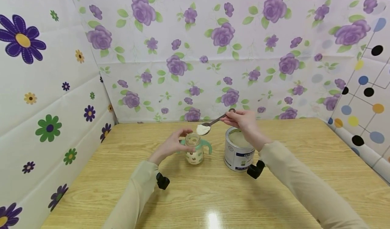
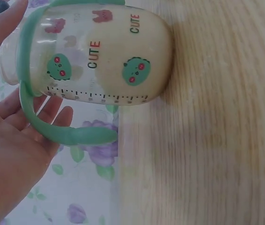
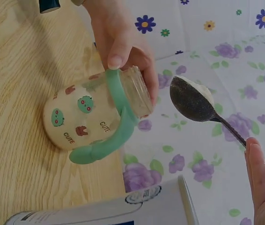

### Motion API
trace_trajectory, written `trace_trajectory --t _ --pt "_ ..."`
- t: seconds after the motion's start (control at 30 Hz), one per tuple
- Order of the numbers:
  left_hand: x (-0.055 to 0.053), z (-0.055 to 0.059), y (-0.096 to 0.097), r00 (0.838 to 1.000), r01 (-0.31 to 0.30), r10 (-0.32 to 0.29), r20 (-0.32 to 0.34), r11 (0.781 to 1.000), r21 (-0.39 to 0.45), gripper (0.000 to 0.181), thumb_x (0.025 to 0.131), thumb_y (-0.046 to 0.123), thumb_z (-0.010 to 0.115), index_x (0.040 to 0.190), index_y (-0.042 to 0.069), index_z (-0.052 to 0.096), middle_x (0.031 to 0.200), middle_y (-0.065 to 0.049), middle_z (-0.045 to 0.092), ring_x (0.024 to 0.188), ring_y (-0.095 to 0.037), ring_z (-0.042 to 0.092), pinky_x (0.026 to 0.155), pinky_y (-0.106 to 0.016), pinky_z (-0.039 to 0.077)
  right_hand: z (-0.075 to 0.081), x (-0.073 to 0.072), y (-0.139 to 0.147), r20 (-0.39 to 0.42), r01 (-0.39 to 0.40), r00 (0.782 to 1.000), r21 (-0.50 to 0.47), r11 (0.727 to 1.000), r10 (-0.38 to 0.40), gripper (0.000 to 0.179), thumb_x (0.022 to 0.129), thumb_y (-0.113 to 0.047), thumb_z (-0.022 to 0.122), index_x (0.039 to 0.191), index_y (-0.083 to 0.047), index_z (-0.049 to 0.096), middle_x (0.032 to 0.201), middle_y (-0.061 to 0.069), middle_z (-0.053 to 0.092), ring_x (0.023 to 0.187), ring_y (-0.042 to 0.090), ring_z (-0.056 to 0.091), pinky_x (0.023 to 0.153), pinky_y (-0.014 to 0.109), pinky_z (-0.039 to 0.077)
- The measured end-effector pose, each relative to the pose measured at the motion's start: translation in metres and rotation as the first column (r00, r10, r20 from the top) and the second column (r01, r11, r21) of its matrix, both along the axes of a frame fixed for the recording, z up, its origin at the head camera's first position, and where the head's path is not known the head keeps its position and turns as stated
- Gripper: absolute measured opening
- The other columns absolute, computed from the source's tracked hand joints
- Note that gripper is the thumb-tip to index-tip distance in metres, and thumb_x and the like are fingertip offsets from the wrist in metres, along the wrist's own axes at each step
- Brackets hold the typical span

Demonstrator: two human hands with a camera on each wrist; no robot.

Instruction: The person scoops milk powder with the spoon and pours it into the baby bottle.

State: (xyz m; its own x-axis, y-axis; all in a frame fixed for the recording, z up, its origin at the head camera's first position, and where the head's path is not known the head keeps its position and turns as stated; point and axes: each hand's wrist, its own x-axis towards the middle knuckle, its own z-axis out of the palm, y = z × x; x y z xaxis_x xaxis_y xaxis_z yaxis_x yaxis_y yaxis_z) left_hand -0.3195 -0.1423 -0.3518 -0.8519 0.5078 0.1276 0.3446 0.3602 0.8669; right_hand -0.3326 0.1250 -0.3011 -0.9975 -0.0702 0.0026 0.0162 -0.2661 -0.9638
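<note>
A clear baby bottle [image 1: 195,157] with mint-green handles [image 2: 83,136] stands upright on the table. Pale cream contents show through its wall, and its mouth is uncovered. My left hand [image 1: 174,144] holds it around the neck, thumb on one side and fingers on the other. A dark spoon [image 3: 188,101] is pinched by its handle in my right hand [image 1: 246,123]. Heaped white powder [image 1: 202,129] fills the spoon's bowl, which hovers just above and to the right of the bottle mouth, apart from it.
Right of the bottle stands an open white can [image 1: 234,158] with pale powder [image 1: 239,139] inside, partly beneath my right hand. The wooden table [image 1: 195,195] meets a flower-patterned cloth [image 1: 195,66] at the back; more patterned cloth hangs at both sides.
</note>
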Motion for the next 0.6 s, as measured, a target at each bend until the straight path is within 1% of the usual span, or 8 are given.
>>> trace_trajectory --t 0.1,0.17,0.23,0.37,0.47,0.6 --pt "0.000 -0.001 -0.001 1.000 0.017 -0.017 -0.025 1.000 -0.019 0.068 0.072 0.007 0.077 0.128 -0.005 0.040 0.121 -0.022 0.045 0.113 -0.035 0.038 0.089 -0.049 0.033 -0.001 -0.001 -0.006 -0.011 0.006 1.000 0.037 0.999 -0.005 0.016 0.089 0.000 0.056 0.099 0.013 0.057 0.076 0.014 0.065 0.074 0.021 0.065 0.072 0.029 0.048" --pt "-0.002 -0.004 -0.001 0.999 0.029 -0.029 -0.040 0.999 -0.018 0.067 0.071 0.008 0.077 0.127 -0.005 0.042 0.118 -0.023 0.047 0.112 -0.036 0.039 0.088 -0.048 0.034 -0.002 -0.002 -0.009 -0.023 0.002 1.000 0.056 0.998 -0.001 0.016 0.089 0.000 0.056 0.097 0.013 0.057 0.076 0.014 0.065 0.073 0.021 0.065 0.072 0.029 0.048" --pt "-0.005 -0.006 -0.002 0.999 0.037 -0.037 -0.039 0.999 -0.013 0.065 0.072 0.008 0.076 0.126 -0.004 0.043 0.116 -0.023 0.048 0.110 -0.036 0.041 0.087 -0.046 0.035 -0.002 -0.004 -0.012 -0.028 0.000 1.000 0.063 0.998 0.001 0.015 0.089 0.000 0.056 0.097 0.013 0.057 0.075 0.014 0.065 0.073 0.020 0.065 0.071 0.029 0.049" --pt "-0.017 -0.020 -0.005 0.999 0.032 -0.032 -0.039 0.999 0.002 0.063 0.071 0.012 0.078 0.124 0.001 0.046 0.112 -0.018 0.052 0.106 -0.032 0.044 0.085 -0.044 0.037 -0.003 -0.006 -0.016 -0.027 0.004 1.000 0.062 0.998 -0.002 0.019 0.089 0.000 0.056 0.101 0.015 0.056 0.073 0.015 0.065 0.070 0.020 0.065 0.070 0.028 0.049" --pt "-0.024 -0.031 -0.007 0.999 0.018 -0.018 -0.034 1.000 0.002 0.064 0.069 0.017 0.080 0.124 0.006 0.048 0.112 -0.012 0.053 0.105 -0.026 0.045 0.085 -0.044 0.037 -0.005 -0.006 -0.019 -0.036 0.009 0.999 0.069 0.998 -0.006 0.022 0.088 0.000 0.057 0.104 0.015 0.056 0.073 0.015 0.065 0.069 0.021 0.065 0.069 0.028 0.049" --pt "-0.026 -0.035 -0.008 1.000 -0.009 0.009 -0.030 1.000 -0.005 0.063 0.068 0.023 0.081 0.122 0.012 0.050 0.111 -0.006 0.054 0.104 -0.021 0.046 0.085 -0.042 0.038 -0.007 -0.006 -0.022 -0.065 0.003 0.998 0.076 0.997 0.002 0.020 0.088 0.000 0.057 0.101 0.014 0.058 0.075 0.015 0.065 0.070 0.021 0.065 0.070 0.029 0.049"
